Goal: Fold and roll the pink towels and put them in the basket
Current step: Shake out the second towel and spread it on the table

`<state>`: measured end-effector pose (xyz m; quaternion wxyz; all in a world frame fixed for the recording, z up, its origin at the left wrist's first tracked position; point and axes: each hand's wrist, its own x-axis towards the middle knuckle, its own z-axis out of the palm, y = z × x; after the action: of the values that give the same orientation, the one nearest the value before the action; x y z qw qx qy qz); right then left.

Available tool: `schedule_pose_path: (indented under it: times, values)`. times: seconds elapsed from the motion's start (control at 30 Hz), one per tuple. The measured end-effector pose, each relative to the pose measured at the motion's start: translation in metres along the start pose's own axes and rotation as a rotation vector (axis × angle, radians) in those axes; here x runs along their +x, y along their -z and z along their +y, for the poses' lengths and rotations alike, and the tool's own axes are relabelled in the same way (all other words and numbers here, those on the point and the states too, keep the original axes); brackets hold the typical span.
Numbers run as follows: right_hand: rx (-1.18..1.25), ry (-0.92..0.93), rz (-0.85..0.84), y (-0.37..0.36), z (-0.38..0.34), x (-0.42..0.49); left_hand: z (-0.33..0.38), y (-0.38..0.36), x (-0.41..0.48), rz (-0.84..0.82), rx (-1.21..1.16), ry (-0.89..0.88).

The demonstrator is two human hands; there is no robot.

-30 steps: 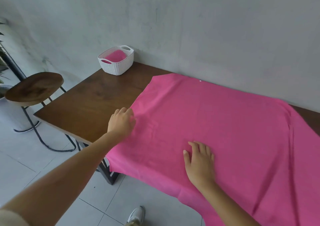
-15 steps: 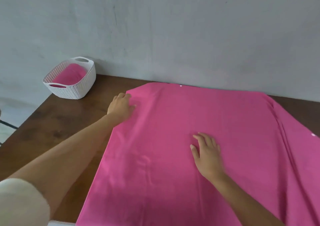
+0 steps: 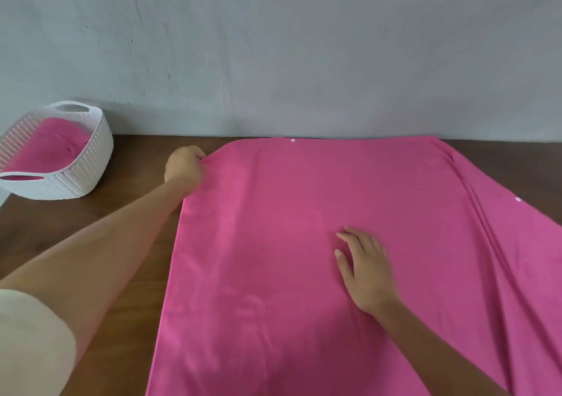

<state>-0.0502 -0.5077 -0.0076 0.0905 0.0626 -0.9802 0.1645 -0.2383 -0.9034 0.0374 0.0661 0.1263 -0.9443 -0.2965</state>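
- Nearest me, a pink towel (image 3: 258, 289) lies spread flat over the table (image 3: 137, 158), its near edge past the frame's bottom.
- My right hand (image 3: 366, 269) rests on the towel's middle, palm down with fingers straight and flat, likely pinning it so it won't slide.
- Farther, my left hand (image 3: 184, 167) pinches the towel's far left corner, fingers curled round the cloth, probably to start a fold.
- At the table's far left corner, a white basket (image 3: 76, 179) holds a second towel (image 3: 51, 146), also pink.
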Motion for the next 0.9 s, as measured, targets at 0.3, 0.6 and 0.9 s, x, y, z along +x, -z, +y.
schedule_pose_path:
  times: [0.3, 0.6, 0.9]
  values:
    - [-0.018, -0.016, -0.006, 0.003, -0.003, -0.001, 0.019, -0.017, -0.060, -0.010, -0.027, -0.549]
    - [-0.025, -0.029, 0.001, 0.001, -0.004, -0.002, 0.019, -0.043, -0.075, -0.077, -0.044, -0.612]
    - [-0.023, -0.036, 0.000, 0.002, -0.005, -0.002, 0.052, -0.041, -0.050, -0.101, -0.230, -0.040]
